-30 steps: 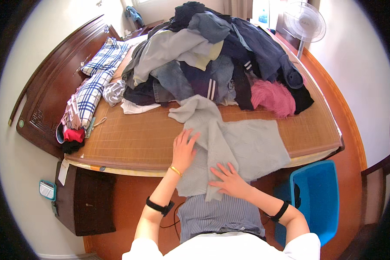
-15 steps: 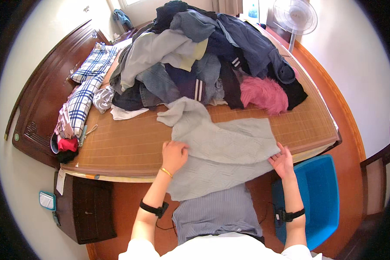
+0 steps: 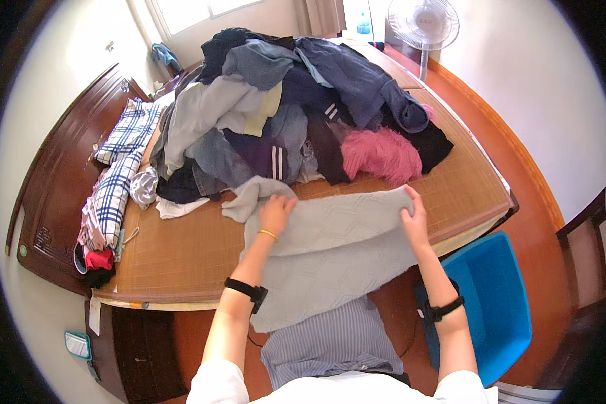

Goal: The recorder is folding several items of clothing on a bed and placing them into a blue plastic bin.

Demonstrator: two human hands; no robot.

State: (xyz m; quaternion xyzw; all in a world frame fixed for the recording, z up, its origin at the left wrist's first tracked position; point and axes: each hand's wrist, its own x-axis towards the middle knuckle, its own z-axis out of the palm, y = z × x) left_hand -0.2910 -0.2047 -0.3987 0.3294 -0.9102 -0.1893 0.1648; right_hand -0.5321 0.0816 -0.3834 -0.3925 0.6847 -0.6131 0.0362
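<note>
A pale grey knitted sweater (image 3: pixel 337 236) lies across the near edge of the bed and hangs over my lap, folded over itself with a crease across its middle. My left hand (image 3: pixel 276 215) is closed on its far edge, beside a bunched part that looks like a sleeve. At the far right corner, my right hand (image 3: pixel 415 214) grips the fabric between thumb and fingers. A yellow bracelet is on my left wrist, and each forearm wears a black strap. Below the sweater are my striped grey-blue trousers (image 3: pixel 330 343).
A large heap of clothes (image 3: pixel 249 114) covers the far bed, with a pink fluffy garment (image 3: pixel 384 155) at its right. Checked pillows (image 3: pixel 114 188) lie by the dark headboard (image 3: pixel 67 175). A blue tub (image 3: pixel 498 303) stands right, a fan (image 3: pixel 424 23) far right, a dark cabinet (image 3: pixel 145 350) left.
Both hands have moved to the sweater's far edge. My right hand, earlier at its right side with fingers extended, now grips the far corner. The view has shifted a little.
</note>
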